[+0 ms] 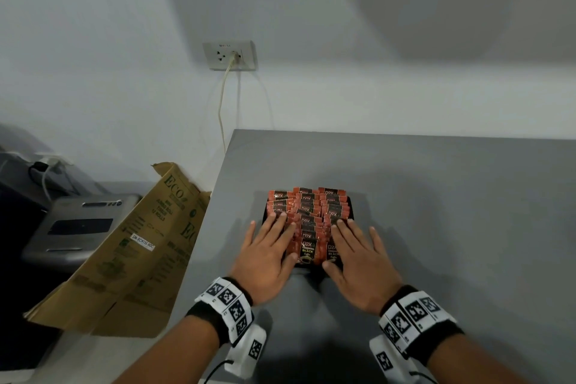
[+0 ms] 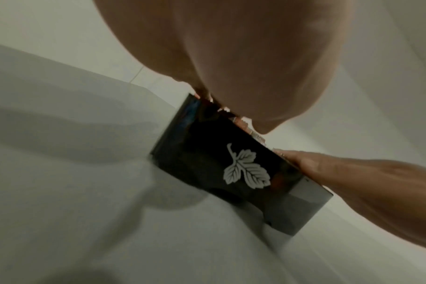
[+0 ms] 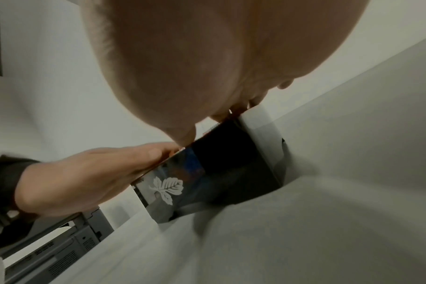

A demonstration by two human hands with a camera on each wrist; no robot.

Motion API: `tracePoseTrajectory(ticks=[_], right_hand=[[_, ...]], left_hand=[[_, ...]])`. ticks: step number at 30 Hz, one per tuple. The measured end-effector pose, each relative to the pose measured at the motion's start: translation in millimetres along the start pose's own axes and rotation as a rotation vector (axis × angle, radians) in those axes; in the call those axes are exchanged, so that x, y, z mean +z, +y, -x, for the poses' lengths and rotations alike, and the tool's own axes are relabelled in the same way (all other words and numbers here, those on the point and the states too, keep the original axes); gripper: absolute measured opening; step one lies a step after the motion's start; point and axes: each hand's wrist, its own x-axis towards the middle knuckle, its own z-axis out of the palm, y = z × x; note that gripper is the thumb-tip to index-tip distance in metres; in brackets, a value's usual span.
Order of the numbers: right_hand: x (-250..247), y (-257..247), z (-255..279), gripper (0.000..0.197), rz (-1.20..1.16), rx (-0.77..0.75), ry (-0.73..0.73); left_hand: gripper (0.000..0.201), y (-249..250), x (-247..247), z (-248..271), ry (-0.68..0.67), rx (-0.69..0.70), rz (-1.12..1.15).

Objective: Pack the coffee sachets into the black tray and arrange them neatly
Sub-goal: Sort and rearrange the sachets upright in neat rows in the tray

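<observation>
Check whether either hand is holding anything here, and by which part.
Nothing is gripped. The left hand and right hand lie flat on the coffee sachets in the black tray.

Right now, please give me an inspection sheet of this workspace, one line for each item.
Surface: grey table, bare around the tray.
Job's things: black tray with a leaf print on its wall, packed with orange sachets in three rows.
Clutter: flattened cardboard box leaning beside the table.
Grippers: left hand and right hand lie flat on the sachets, fingers straight, one on each side.
Cables: cream cable hangs from the wall socket; more plugs and cables at far left.
Surroundings: white wall; grey printer below the table's left side.
</observation>
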Motion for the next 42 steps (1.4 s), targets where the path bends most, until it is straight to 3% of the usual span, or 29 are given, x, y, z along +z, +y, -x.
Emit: tracePoseTrajectory(ticks=[8,15,20,22,25,27,29,32,36,42], right_hand=[[-5.7,-8.3,-1.1,0.093,0.039,-0.017,-0.042],[-9.0,-10.9,-5.2,0.079,0.006,0.002,-0.014],[-7.5,-9.3,-5.5,0.079,-0.059,0.025,0.011],[-10.1,-3.3,-6.0,0.080,-0.220,0.088,0.111],[-17.5,11.7,-6.7,0.065,-0.626,0.324,0.257],[-20.1,21.9,-8.4,0.052,-0.839,0.443,0.236],[-18.8,29.1,-10.9,0.036,-0.907,0.477,0.224],[-16.1,29.9,-12.6,0.014,-0.969,0.491,0.243],[-18.1,31.4,-14.3,0.019,-0.976,0.504,0.263],[-29.6,49.2,-20.8,0.024,-0.807,0.517,0.292]], left_hand=[[0.068,6.6,-0.3,-3.2,-0.003,-0.090,-0.045],[0.065,8.2,-1.3,-2.6,0.057,0.021,0.037],[0.068,12.1,-4.2,-0.8,0.050,-0.024,0.070],[0.063,8.9,-8.3,-0.7,0.113,-0.106,0.189],[0.049,-1.3,-16.3,-4.5,0.215,-0.361,0.499],[0.036,-8.5,-19.2,-8.9,0.174,-0.516,0.754],[0.029,-14.5,-20.3,-11.5,0.119,-0.596,0.912],[0.032,-22.4,-16.1,-12.7,0.089,-0.607,0.950],[0.034,-16.8,-19.0,-17.0,0.081,-0.555,0.948],[0.036,3.2,-26.4,-38.2,0.071,-0.517,0.941]])
